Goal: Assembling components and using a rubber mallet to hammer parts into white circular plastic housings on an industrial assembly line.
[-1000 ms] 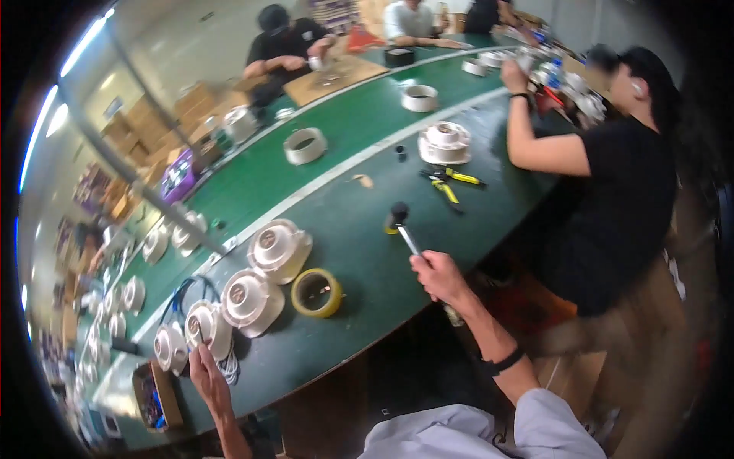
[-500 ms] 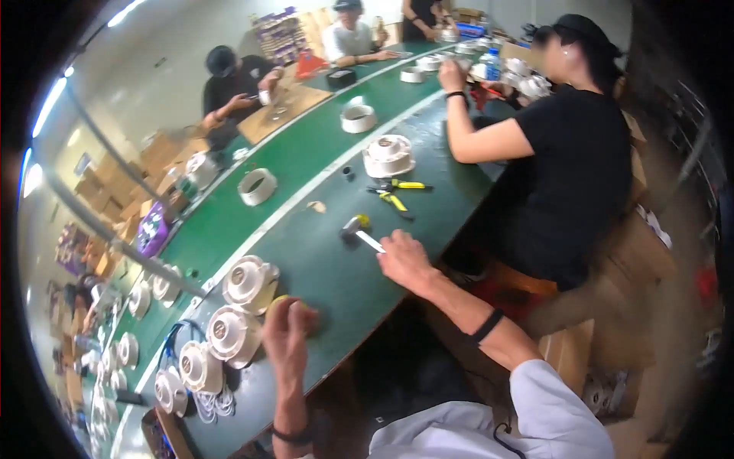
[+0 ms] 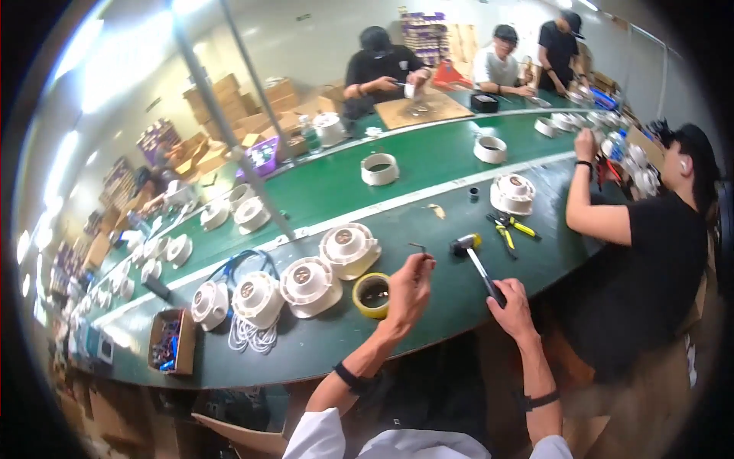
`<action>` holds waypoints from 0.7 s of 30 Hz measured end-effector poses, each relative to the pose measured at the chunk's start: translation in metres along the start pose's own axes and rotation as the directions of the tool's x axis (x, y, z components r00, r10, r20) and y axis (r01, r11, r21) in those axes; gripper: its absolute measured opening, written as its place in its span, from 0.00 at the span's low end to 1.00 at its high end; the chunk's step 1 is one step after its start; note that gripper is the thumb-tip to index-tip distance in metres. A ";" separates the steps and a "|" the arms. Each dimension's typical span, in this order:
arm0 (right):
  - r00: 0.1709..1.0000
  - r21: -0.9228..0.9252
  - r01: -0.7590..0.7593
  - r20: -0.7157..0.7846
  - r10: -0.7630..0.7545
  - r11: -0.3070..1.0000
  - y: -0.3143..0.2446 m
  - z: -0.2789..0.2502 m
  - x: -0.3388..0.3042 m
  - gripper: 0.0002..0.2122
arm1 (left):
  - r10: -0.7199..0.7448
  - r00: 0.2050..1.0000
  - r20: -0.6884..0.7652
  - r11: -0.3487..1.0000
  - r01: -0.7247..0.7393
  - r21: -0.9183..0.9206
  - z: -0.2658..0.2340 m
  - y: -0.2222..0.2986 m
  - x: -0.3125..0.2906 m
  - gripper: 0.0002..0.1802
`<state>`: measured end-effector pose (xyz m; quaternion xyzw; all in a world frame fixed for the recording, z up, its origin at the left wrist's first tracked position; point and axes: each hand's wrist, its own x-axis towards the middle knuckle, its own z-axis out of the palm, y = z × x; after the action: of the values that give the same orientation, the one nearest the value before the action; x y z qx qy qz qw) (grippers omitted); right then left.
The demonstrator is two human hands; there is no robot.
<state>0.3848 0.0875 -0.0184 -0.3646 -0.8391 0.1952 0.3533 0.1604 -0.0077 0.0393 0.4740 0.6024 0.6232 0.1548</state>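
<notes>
A mallet (image 3: pixel 466 245) with a black-and-yellow head is held by its dark grip in my right hand (image 3: pixel 512 307), its head at the table surface. My left hand (image 3: pixel 409 294) is pinched on a small bent metal piece (image 3: pixel 417 246) that sticks up from the fingertips. Just left of that hand stands a yellow tape roll (image 3: pixel 370 312) with small metal bits inside its ring. Beyond it, several round white housings (image 3: pixel 310 287) with coppery centres sit in a row. Yellow-handled pliers (image 3: pixel 505 239) and a similar tool (image 3: pixel 523 226) lie past the mallet.
A white housing (image 3: pixel 512 194) and a small dark cup (image 3: pixel 474 194) stand farther back. White rings (image 3: pixel 379 170) sit on the green conveyor (image 3: pixel 436 157). A carton of small parts (image 3: pixel 183 348) is at left, near coiled white cable (image 3: pixel 254 335). A co-worker (image 3: pixel 650 252) sits at right.
The view has swung left. My left hand has come up from the tape roll with the small metal piece in its fingers. My right hand keeps the mallet.
</notes>
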 end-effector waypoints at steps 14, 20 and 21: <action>0.998 0.051 -0.062 0.006 0.062 0.997 -0.015 0.004 -0.012 0.20 | -0.130 0.986 0.101 0.911 0.079 0.405 0.003 -0.038 -0.003 0.10; 0.994 -0.025 0.034 -0.105 -0.037 0.999 -0.004 0.010 0.005 0.16 | -0.052 0.993 0.104 0.985 0.033 0.172 0.013 -0.084 -0.002 0.09; 0.992 -0.012 0.005 -0.127 -0.007 1.000 0.010 0.010 0.001 0.16 | -0.090 0.980 0.178 0.994 0.077 0.079 0.016 -0.074 -0.007 0.09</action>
<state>0.3819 0.0942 -0.0310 -0.3759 -0.8171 0.1655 0.4045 0.1482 0.0139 -0.0329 0.5083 0.6273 0.5483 0.2180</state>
